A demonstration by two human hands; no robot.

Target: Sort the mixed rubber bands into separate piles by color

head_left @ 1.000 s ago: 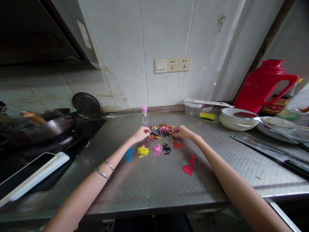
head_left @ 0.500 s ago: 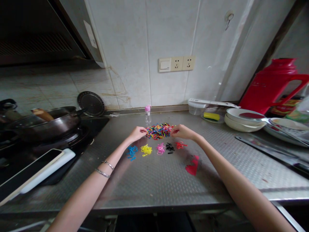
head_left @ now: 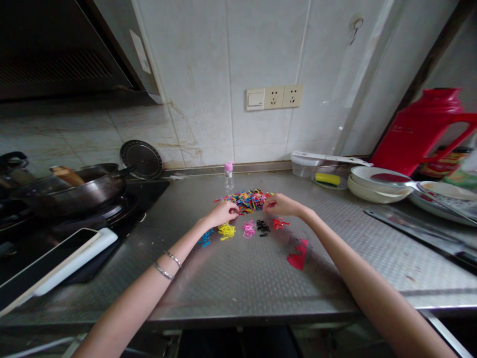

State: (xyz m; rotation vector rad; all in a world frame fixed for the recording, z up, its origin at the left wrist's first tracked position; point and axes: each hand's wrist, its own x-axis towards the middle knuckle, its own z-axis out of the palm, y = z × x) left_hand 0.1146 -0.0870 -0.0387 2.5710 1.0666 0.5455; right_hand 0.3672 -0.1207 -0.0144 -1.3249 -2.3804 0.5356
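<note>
A heap of small mixed-colour pieces (head_left: 249,200) lies at the middle of the steel counter. At its front left edge is my left hand (head_left: 223,213), fingers pinched together. My right hand (head_left: 276,204) touches the heap's right end, its fingers closed too. Whatever either hand pinches is too small to make out. In front of the heap lie separate small piles: blue (head_left: 205,237), partly behind my left hand, yellow (head_left: 226,230), pink (head_left: 248,228), black (head_left: 263,228) and red (head_left: 278,223).
Behind the heap stands a small pink-capped bottle (head_left: 228,176). A red torn piece (head_left: 297,254) lies near my right forearm. Stacked bowls (head_left: 376,191), a knife (head_left: 417,233) and a red thermos (head_left: 417,134) are at right; a pan (head_left: 89,191) and phone (head_left: 48,266) at left.
My left hand has moved right and slightly toward me, from the heap's left end to its front edge, now partly covering the blue pile. My right hand has hardly moved.
</note>
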